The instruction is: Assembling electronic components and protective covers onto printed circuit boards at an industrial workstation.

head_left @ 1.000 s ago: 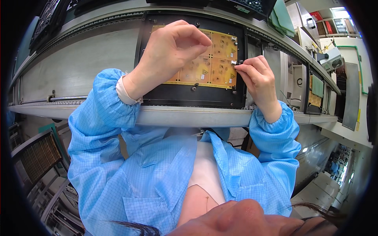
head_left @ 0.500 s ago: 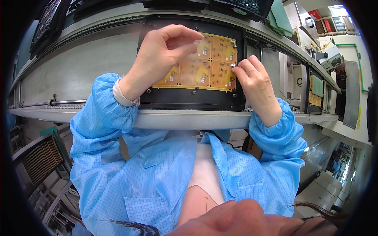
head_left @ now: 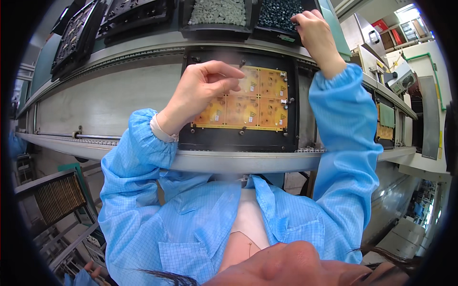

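A yellow circuit board panel (head_left: 257,102) lies in a black carrier frame (head_left: 293,133) on the conveyor rail in front of me. My left hand (head_left: 202,90) hovers over the panel's left part, thumb and fingers pinched together, and nothing shows between them. My right hand (head_left: 317,31) is raised to the back right. Its fingertips dip into a black bin of dark small parts (head_left: 279,12), so what they hold is hidden. Both arms wear blue sleeves.
A bin of white small parts (head_left: 217,12) stands left of the dark one, with black component trays (head_left: 78,35) further left. The grey conveyor edge (head_left: 229,159) runs across in front of my body. Another carrier with boards (head_left: 385,124) sits to the right, a rack (head_left: 57,200) at lower left.
My right hand left the panel's right edge and rose to the bin of dark parts. My left hand stays above the panel, lowered slightly. The view tilted upward, showing the bins.
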`<action>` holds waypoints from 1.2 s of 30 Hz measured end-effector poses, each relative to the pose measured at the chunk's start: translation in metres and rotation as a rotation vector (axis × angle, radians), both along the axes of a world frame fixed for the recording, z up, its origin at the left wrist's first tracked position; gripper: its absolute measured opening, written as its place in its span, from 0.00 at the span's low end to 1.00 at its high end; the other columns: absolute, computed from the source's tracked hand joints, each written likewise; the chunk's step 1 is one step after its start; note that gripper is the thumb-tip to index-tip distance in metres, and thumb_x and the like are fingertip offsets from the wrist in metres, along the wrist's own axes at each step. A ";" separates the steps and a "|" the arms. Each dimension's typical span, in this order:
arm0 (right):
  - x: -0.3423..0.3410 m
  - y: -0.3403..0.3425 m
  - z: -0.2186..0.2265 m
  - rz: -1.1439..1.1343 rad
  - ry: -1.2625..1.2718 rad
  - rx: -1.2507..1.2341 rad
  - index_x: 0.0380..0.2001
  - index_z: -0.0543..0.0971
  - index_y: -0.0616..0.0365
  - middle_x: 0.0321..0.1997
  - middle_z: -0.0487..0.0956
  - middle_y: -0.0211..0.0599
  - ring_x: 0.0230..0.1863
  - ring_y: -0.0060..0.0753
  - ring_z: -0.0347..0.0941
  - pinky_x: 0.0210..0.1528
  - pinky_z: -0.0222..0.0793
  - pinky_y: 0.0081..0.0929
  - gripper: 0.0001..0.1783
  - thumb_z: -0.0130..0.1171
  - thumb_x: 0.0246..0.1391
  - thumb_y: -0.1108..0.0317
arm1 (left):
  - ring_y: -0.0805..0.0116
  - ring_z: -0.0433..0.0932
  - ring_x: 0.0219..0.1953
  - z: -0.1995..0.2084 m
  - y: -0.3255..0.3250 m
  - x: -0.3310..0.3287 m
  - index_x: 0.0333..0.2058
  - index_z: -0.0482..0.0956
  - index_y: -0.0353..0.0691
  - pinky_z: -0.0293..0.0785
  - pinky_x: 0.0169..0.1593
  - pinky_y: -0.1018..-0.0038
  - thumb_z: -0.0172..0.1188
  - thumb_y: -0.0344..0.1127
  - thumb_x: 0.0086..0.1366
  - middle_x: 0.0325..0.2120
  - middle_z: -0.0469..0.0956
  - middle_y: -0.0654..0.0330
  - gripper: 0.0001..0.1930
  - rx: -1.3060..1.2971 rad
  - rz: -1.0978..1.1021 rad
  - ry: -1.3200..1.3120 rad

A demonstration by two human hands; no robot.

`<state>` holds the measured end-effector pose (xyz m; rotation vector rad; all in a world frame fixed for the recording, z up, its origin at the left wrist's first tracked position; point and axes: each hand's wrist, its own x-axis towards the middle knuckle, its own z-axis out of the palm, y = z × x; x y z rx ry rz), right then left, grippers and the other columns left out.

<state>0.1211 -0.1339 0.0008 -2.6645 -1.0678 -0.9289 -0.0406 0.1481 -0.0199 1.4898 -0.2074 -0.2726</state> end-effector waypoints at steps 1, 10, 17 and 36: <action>0.014 0.000 -0.002 -0.095 -0.009 -0.191 0.31 0.83 0.61 0.35 0.81 0.43 0.42 0.46 0.78 0.47 0.76 0.38 0.05 0.60 0.50 0.78 | 0.69 0.84 0.42 0.001 0.000 0.000 0.44 0.82 0.29 0.81 0.48 0.76 0.62 0.24 0.64 0.40 0.83 0.56 0.10 0.005 -0.013 0.039; 0.038 0.011 -0.021 -0.134 0.105 -0.321 0.34 0.80 0.62 0.37 0.80 0.45 0.45 0.50 0.77 0.51 0.75 0.39 0.05 0.57 0.56 0.75 | 0.67 0.85 0.40 -0.010 0.005 0.011 0.44 0.80 0.30 0.82 0.46 0.75 0.62 0.27 0.67 0.36 0.83 0.54 0.09 -0.081 0.021 0.127; 0.058 0.012 -0.031 -0.003 0.232 -0.239 0.37 0.83 0.60 0.36 0.81 0.44 0.42 0.43 0.79 0.46 0.76 0.37 0.07 0.61 0.55 0.72 | 0.72 0.84 0.34 -0.022 0.003 0.017 0.41 0.81 0.31 0.82 0.39 0.78 0.63 0.29 0.67 0.32 0.83 0.57 0.08 0.074 0.040 0.086; 0.051 0.050 -0.048 -0.304 0.172 -0.250 0.29 0.85 0.56 0.35 0.84 0.41 0.45 0.41 0.78 0.50 0.73 0.35 0.10 0.53 0.54 0.70 | 0.60 0.80 0.37 -0.028 -0.027 0.063 0.32 0.86 0.46 0.77 0.42 0.65 0.66 0.39 0.60 0.35 0.76 0.62 0.05 1.114 0.022 -0.631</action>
